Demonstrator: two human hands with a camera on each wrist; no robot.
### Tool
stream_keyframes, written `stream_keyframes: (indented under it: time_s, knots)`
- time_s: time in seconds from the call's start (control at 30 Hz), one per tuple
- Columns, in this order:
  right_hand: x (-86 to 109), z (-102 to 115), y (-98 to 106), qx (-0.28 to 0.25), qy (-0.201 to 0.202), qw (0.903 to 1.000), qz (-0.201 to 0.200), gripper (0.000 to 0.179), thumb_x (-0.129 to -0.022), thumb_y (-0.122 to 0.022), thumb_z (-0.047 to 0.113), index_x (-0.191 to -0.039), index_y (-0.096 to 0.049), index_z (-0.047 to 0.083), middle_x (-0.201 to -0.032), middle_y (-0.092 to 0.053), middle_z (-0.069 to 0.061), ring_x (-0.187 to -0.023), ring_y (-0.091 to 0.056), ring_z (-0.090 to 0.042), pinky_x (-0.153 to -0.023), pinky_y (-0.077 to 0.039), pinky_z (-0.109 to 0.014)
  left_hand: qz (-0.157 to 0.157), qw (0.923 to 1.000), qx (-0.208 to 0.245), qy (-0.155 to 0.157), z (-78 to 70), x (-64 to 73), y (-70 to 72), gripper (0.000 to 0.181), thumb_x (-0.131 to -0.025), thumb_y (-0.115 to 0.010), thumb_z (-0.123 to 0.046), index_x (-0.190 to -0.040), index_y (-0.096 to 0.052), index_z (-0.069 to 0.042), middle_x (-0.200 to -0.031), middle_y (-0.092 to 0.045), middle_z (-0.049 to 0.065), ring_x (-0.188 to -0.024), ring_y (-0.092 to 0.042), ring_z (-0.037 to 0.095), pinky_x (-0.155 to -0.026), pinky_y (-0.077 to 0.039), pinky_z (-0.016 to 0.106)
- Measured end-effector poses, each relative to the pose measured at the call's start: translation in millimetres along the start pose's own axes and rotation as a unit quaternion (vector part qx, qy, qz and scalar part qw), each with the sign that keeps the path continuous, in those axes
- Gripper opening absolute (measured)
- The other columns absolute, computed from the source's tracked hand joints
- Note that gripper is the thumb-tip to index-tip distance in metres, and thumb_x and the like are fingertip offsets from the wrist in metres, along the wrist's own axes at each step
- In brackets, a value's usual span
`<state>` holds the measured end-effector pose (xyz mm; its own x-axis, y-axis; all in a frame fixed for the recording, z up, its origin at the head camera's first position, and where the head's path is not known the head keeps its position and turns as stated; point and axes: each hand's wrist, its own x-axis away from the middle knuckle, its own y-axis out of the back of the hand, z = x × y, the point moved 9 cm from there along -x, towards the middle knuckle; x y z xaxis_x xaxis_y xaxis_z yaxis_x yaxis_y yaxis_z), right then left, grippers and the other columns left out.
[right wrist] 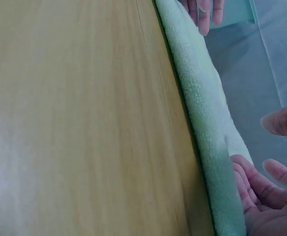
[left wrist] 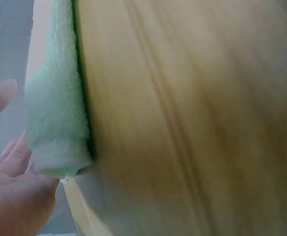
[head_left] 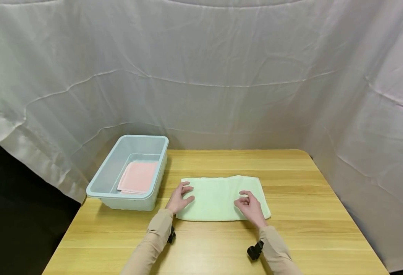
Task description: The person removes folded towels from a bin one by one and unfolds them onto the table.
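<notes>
A pale green towel [head_left: 216, 198], folded into a flat rectangle, lies on the wooden table in the head view. At its left edge is my left hand [head_left: 180, 198], thumb and fingers spread apart with nothing between them. Over the towel's right part I see my right hand [head_left: 251, 208], its fingers loosely bent. The right wrist view shows that right hand's [right wrist: 273, 189] thumb apart from the fingers, which are beside the towel's thick folded edge [right wrist: 207, 132]. In the left wrist view, a rounded towel corner [left wrist: 59, 118] partly hides the left fingers.
A light blue plastic bin [head_left: 149, 202] stands left of the towel, with folded pink cloth [head_left: 139, 177] inside. Grey-white curtains [head_left: 222, 103] hang behind and to the right of the wooden table [head_left: 311, 236]. Black devices [head_left: 255, 251] are strapped at both wrists.
</notes>
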<state>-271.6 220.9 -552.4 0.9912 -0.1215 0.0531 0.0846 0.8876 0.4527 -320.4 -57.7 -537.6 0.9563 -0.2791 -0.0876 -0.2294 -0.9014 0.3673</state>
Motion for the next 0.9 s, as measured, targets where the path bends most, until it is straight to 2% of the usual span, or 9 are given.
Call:
stream_keyframes:
  time_s: [0.33,0.63,0.8,0.9]
  knots:
    - [-4.4,-1.9,-2.0,-0.003,0.0,1.0,-0.008,0.043,-0.093,-0.067,0.015,-0.132,-0.056,0.001,-0.103,-0.072,-0.015,-0.085,-0.061,-0.01,-0.076,-0.05,-0.021,0.03,0.9983,-0.049,0.011,2.7,1.5,-2.8,0.057,-0.096,-0.065,-0.006,-0.144,-0.039,0.008,-0.137,-0.059,0.03,-0.133,-0.051,0.047,-0.115,-0.039,0.057]
    - [-10.2,1.5,-4.0,0.01,0.018,0.9997,-0.015,0.044,-0.092,-0.067,0.014,-0.132,-0.054,-0.001,-0.107,-0.069,-0.015,-0.088,-0.059,-0.011,-0.08,-0.049,-0.021,0.03,0.9963,-0.08,0.005,-0.6,3.8,-3.5,0.055,-0.094,-0.066,-0.004,-0.142,-0.04,0.008,-0.129,-0.063,0.027,-0.126,-0.055,0.046,-0.109,-0.044,0.057]
    - [-14.8,4.5,-5.5,0.018,0.026,0.9995,-0.01,0.046,-0.093,-0.067,0.014,-0.133,-0.053,-0.002,-0.11,-0.067,-0.017,-0.094,-0.059,-0.016,-0.086,-0.049,-0.027,0.03,0.9945,-0.1,0.003,-2.4,5.7,-3.7,0.055,-0.095,-0.065,-0.004,-0.143,-0.04,0.008,-0.126,-0.065,0.025,-0.122,-0.058,0.045,-0.105,-0.046,0.056]
    - [-18.2,4.4,-6.9,0.023,0.026,0.9994,-0.003,0.048,-0.094,-0.066,0.015,-0.136,-0.05,-0.002,-0.114,-0.066,-0.018,-0.102,-0.06,-0.024,-0.094,-0.049,-0.036,0.028,0.9937,-0.109,-0.001,-2.8,6.4,-3.8,0.055,-0.095,-0.065,-0.004,-0.142,-0.039,0.009,-0.123,-0.066,0.024,-0.119,-0.059,0.045,-0.104,-0.047,0.056]
